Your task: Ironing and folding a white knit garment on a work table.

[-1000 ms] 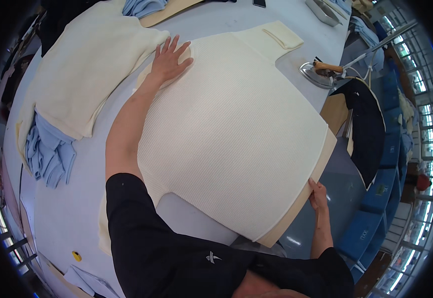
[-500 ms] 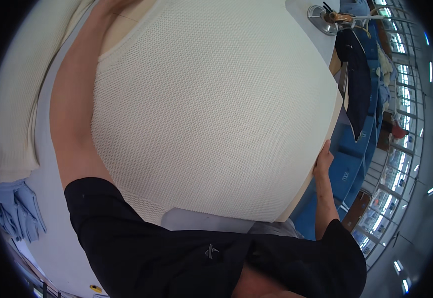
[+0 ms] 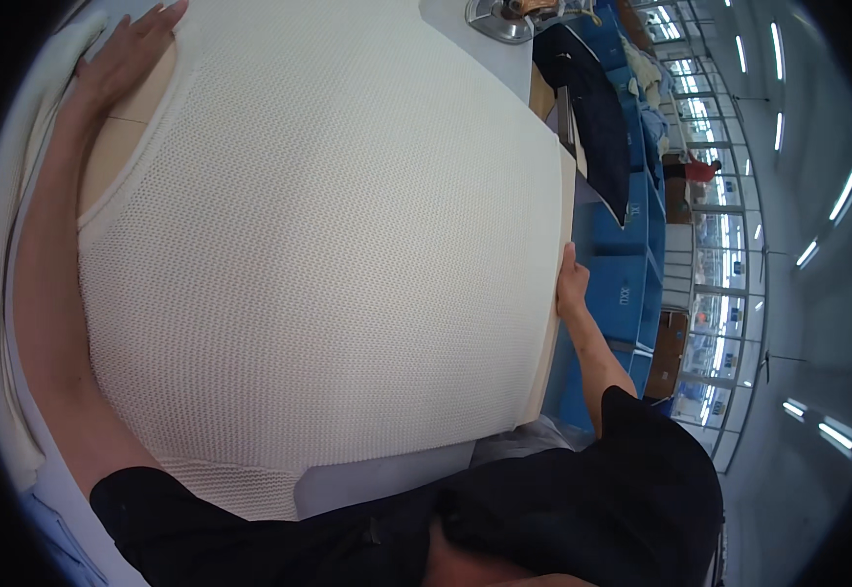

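Nearest, at 6 o'clock: black sleeves, both forearms running out from the lower edge. Filling the middle: cream knitted garment [image 3: 328, 245], stretched flat over a pale board [image 3: 555, 293] on the grey table [image 3: 387, 484], ribbed hem toward 6 o'clock. Compared with a second ago, garment now far larger in view and stacked cream pieces pushed out to the 9 o'clock rim; head evidently lowered close over the work. Judged: garment not shifted on the board, both hands at the same stations, so work in hand remains steadying and smoothing rather than lifting off.

At 3 o'clock: right hand [image 3: 571, 286], fingers curled narrow around the board's edge, gripping it at the garment's side. At 11 o'clock: left hand [image 3: 125, 54], spread wide and flat, palm pressed on the garment's far corner beside the exposed board; nothing held.

Farther, at 1 o'clock: metal iron rest [image 3: 497, 18], dark garment [image 3: 597, 108] hanging off the table edge, blue bins [image 3: 627, 230] beyond.
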A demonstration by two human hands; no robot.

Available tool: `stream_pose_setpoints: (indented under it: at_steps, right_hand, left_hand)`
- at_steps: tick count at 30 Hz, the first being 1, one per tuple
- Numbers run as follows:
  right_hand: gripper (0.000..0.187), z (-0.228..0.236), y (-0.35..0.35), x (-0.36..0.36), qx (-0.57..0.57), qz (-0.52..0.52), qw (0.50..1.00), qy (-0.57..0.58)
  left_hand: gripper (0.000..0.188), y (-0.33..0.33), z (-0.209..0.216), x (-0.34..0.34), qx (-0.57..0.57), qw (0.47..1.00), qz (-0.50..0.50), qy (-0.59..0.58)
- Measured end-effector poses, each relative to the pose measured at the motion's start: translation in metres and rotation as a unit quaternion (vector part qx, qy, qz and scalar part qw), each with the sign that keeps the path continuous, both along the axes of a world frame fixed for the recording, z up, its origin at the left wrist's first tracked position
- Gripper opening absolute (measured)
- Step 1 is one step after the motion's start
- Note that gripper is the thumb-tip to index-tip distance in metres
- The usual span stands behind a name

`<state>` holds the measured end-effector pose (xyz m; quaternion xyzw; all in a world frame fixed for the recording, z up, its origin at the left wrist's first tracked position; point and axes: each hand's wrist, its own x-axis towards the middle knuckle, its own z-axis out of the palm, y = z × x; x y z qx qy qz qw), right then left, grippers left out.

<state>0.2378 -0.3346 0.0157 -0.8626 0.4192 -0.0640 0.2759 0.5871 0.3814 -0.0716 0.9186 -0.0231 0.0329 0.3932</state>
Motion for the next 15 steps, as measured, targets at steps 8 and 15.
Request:
stream_pose_setpoints:
  at_steps: [8, 15]
  right_hand:
    - [0.076, -0.022, -0.016, 0.011, -0.036, 0.015, 0.999, 0.022]
    - [0.077, 0.014, -0.010, 0.003, -0.004, -0.005, 0.999, 0.041]
  left_hand:
    - [0.061, -0.045, 0.040, -0.102, -0.028, 0.999, -0.019, 0.011]
    - [0.062, 0.102, -0.194, 0.004, -0.084, 0.990, -0.095, 0.055]
